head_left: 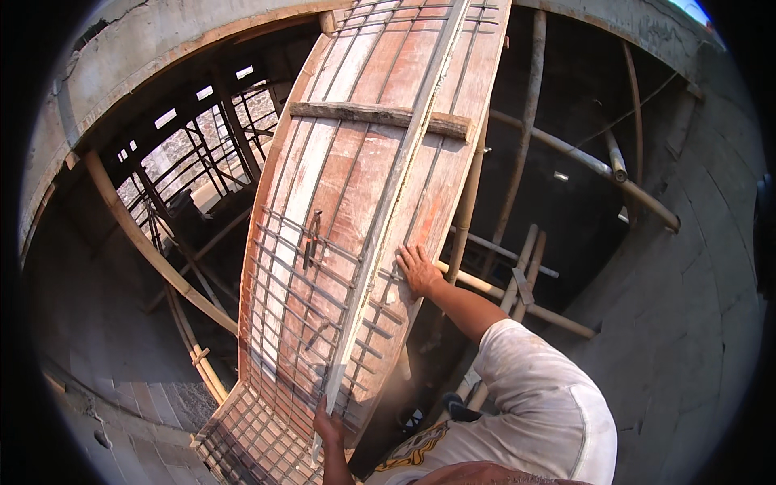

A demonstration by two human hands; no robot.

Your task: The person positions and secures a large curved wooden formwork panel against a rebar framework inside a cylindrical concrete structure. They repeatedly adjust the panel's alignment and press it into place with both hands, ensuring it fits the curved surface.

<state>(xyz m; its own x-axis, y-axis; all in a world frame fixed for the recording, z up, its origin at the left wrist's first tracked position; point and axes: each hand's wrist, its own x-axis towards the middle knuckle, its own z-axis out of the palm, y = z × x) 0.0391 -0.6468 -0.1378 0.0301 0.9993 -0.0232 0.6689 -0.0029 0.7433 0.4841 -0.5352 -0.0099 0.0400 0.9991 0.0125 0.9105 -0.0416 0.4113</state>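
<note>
A long, narrow wooden plank (386,218) runs lengthwise over the sloping plywood formwork (364,170) and its steel bars. Near the plank's lower end, my left hand (327,426) is closed around its edge. My right hand (419,271) lies flat with fingers spread on the right edge of the plywood, apart from the plank. Left of the plank, dark pincers (311,240) rest on the rebar grid (299,279). Below them is a small dark item (317,335) that I cannot make out.
A short timber crosspiece (380,118) spans the upper formwork. At the bottom, a denser rebar mesh (250,432) covers a lower step. Bamboo poles (517,153) and a deep drop flank the right side. A curved concrete edge (105,89) and grey block wall (679,323) surround the opening.
</note>
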